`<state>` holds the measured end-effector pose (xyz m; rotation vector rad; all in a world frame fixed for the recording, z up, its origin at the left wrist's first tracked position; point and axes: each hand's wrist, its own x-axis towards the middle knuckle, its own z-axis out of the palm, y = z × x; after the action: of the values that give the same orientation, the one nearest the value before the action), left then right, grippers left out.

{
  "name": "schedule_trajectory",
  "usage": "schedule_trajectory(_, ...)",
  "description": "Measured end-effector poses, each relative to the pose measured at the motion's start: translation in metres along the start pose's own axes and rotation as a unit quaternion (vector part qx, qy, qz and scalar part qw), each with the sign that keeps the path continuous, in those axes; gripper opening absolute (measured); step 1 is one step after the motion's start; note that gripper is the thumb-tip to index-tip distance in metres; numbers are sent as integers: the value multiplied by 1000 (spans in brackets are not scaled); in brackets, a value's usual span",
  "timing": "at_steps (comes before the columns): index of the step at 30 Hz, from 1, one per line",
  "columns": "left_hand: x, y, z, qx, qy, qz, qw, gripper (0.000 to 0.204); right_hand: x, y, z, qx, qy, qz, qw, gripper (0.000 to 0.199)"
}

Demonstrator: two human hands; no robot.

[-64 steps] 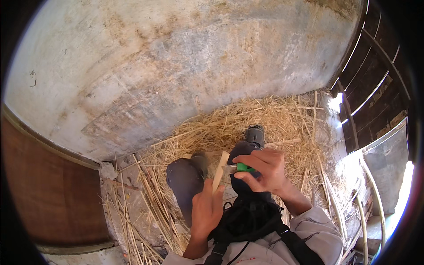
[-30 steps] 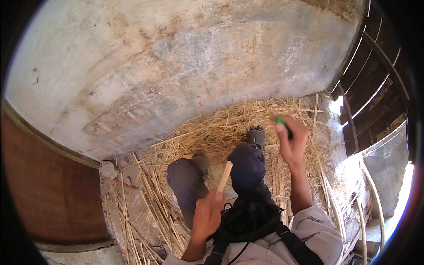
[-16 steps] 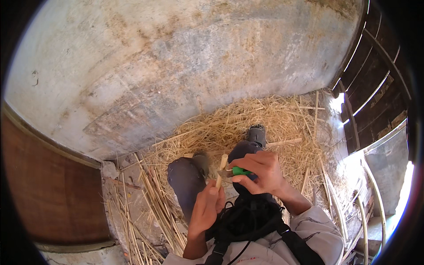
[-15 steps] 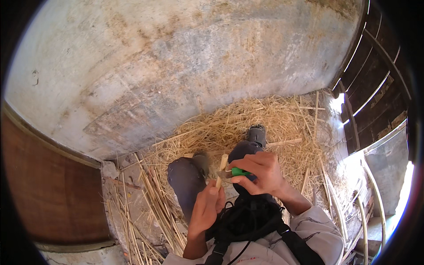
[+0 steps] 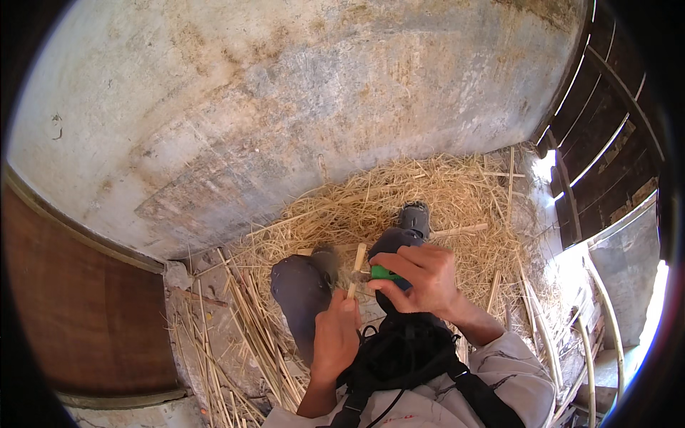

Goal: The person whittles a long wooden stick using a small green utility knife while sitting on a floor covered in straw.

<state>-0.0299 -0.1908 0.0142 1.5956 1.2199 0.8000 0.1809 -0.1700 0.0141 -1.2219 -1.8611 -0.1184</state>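
Note:
My left hand point(image 5: 335, 337) is closed round the lower end of a short pale strip of wood or bamboo point(image 5: 360, 255), which points up and away from me between my knees. A knife with a green handle point(image 5: 383, 273) is gripped in my right hand point(image 5: 422, 279), thumb and fingers wrapped round it. Its blade lies across the middle of the strip, blurred and hard to make out. Both hands are close together just above my lap, the right slightly farther away than the left.
Straw-like shavings point(image 5: 457, 187) cover the floor around my shoes, against a stained wall point(image 5: 307, 107). Long thin strips point(image 5: 260, 339) lie at the left, beside a brown wooden panel point(image 5: 85, 299). Bent pale poles point(image 5: 606, 314) and dark slats point(image 5: 606, 121) stand at the right.
My left hand has turned slightly, knuckles more upward, and less of its fingers shows. The knife blade has become blurred against the strip. My right hand stays almost in place.

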Motion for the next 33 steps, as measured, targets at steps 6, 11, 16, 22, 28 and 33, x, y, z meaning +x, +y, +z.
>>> schedule_trajectory(6,2,3,1,38,11,13,999,37,3,6,-2,-17,22,7,1000,35)
schedule_trajectory(11,2,2,2,48,16,23,998,34,7,7,-5,-27,18,9,999,34)
schedule_trajectory(16,2,2,2,60,15,23,998,31,8,8,-4,-39,32,2,999,34)
schedule_trajectory(22,4,-2,1,83,10,24,996,27,5,10,-2,-52,29,5,998,35)
schedule_trajectory(28,3,-7,0,85,10,16,996,25,4,10,1,-51,21,15,998,32)
schedule_trajectory(33,-12,-17,1,149,31,67,986,39,5,64,2,-101,139,172,970,26)
